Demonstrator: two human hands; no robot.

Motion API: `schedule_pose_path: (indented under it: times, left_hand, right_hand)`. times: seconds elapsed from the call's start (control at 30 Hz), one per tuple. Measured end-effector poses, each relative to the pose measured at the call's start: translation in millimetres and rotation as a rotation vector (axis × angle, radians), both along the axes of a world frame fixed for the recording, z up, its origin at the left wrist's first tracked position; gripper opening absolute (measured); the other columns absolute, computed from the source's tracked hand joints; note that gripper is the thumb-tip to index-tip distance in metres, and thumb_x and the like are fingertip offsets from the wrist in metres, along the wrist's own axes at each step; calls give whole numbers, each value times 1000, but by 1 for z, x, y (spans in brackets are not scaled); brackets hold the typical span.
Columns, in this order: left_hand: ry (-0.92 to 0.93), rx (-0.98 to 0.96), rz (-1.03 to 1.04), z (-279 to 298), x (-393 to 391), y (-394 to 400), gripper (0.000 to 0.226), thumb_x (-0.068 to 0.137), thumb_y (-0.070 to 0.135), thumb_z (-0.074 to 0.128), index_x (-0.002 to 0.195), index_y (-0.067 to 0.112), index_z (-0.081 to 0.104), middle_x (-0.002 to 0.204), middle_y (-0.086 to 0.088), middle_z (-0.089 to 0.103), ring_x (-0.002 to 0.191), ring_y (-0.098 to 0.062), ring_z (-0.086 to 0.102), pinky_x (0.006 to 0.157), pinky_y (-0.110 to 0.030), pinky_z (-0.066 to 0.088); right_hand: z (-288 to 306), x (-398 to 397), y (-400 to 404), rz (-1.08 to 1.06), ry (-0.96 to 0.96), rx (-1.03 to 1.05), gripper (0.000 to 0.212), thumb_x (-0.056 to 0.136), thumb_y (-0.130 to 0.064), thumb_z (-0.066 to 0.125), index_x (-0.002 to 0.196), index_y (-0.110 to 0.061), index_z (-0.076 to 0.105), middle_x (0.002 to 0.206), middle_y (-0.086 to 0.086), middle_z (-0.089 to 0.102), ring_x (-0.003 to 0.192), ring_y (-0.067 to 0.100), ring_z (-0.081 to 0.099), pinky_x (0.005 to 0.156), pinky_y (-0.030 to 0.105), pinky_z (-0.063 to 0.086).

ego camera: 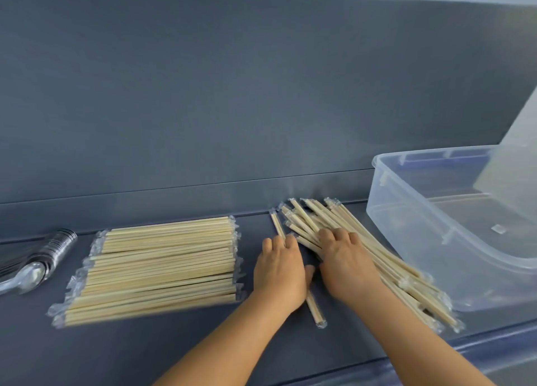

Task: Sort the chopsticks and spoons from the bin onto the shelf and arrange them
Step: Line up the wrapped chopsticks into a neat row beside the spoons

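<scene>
A neat stack of plastic-wrapped wooden chopsticks (pixel 157 266) lies crosswise on the dark grey shelf (pixel 145 350). To its right, a loose pile of wrapped chopsticks (pixel 406 281) lies diagonally beside the bin. My right hand (pixel 345 263) rests palm down on this pile, fingers spread. My left hand (pixel 279 272) lies flat over a single wrapped pair (pixel 315 310) that runs front to back. Wrapped plastic spoons (pixel 37 260) sit at the far left. The clear plastic bin (pixel 412 211) stands at the right and looks empty.
The shelf's back panel (pixel 232 95) rises close behind the chopsticks. A translucent lid or panel (pixel 514 167) leans over the bin at the right edge. The shelf's front lip (pixel 479 348) runs below the loose pile.
</scene>
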State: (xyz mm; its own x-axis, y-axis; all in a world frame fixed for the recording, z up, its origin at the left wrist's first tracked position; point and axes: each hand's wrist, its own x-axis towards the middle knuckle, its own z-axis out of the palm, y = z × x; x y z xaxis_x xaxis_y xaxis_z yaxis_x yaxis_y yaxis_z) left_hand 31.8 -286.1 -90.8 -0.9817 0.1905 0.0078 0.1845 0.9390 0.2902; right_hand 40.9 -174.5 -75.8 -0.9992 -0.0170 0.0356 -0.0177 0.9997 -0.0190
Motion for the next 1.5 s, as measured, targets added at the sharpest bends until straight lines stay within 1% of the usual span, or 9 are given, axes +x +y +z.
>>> schedule_pose_path:
  times: [0.13, 0.4, 0.67, 0.87, 1.0, 1.13, 1.23, 1.37, 1.5]
  left_hand:
    - [-27, 20, 105, 1, -4, 10, 38, 95, 26, 52, 128, 12, 40, 128, -8, 44, 118, -26, 44, 90, -35, 43]
    - [-92, 41, 241, 9, -10, 15, 37, 91, 13, 60, 124, 5, 46, 123, -12, 57, 111, -27, 58, 83, -32, 47]
    - [-134, 159, 302, 14, -8, -2, 24, 88, 24, 63, 106, 9, 60, 108, -9, 65, 102, -29, 62, 72, -32, 47]
    - [-100, 675, 235, 23, -3, -11, 15, 91, 18, 50, 97, 13, 62, 83, -1, 63, 69, -17, 59, 50, -24, 44]
    - [7, 866, 154, 43, 1, -9, 13, 96, 18, 41, 99, 17, 54, 87, 0, 63, 78, -20, 58, 68, -34, 48]
    - [25, 988, 13, 64, 6, -15, 19, 101, 19, 33, 112, 20, 50, 102, 3, 65, 94, -15, 61, 82, -34, 50]
    - [13, 972, -124, 65, 9, -24, 24, 102, 19, 35, 121, 26, 46, 109, 7, 64, 99, -7, 61, 86, -26, 51]
    - [188, 847, -107, 47, 11, -31, 14, 97, 14, 45, 106, 22, 51, 97, 6, 64, 88, -3, 61, 79, -24, 52]
    - [287, 670, -124, 39, 13, -36, 27, 92, 21, 58, 119, 21, 58, 109, 4, 58, 94, -5, 58, 81, -15, 47]
  right_hand:
    - [2, -8, 0, 19, -29, 130, 34, 91, -17, 43, 124, -6, 40, 124, 14, 48, 111, 29, 46, 95, 32, 36]
    - [6, -16, -7, 133, 3, 225, 35, 96, -14, 40, 128, 0, 40, 126, 16, 50, 113, 29, 50, 96, 33, 40]
    - [1, -25, -2, 49, 62, -21, 23, 93, -13, 43, 114, -8, 50, 116, 9, 59, 103, 25, 60, 80, 28, 44]
    - [24, -25, -8, 95, 154, -281, 20, 94, -20, 49, 112, -10, 50, 105, 6, 54, 95, 25, 59, 68, 24, 39]
    - [49, -21, -21, 148, 233, -687, 8, 92, -13, 43, 88, -10, 50, 80, 4, 55, 63, 16, 48, 48, 20, 30]
    - [63, -13, -35, 186, 228, -1115, 12, 95, -17, 43, 95, -13, 54, 83, 5, 60, 69, 13, 53, 60, 22, 45]
    - [61, -7, -38, 270, 125, -1377, 16, 99, -17, 40, 104, -13, 55, 82, 3, 56, 73, 8, 53, 66, 15, 47]
    - [42, -4, -38, 340, 9, -1470, 17, 97, -20, 50, 112, -14, 56, 90, 6, 61, 85, 10, 60, 83, 27, 50]
    - [41, 0, -39, 297, 38, -1632, 15, 89, -10, 60, 102, -3, 63, 80, 5, 67, 75, 12, 65, 69, 21, 53]
